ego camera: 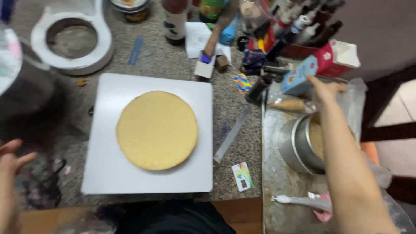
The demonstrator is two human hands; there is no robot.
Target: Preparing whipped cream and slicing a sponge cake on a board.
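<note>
Left hand (11,162) at the left edge, fingers loosely spread, holding nothing, above the speckled counter (242,143). Centre: round yellow cake layer (157,130) flat on a square white board (108,173). Clear plastic strip (232,134) lies just right of the board. Right hand (325,89) is stretched out over the metal tray (277,186), fingers touching a light-blue carton (299,78); grip unclear. Round cake tin (299,147) sits on the tray beside the forearm.
</note>
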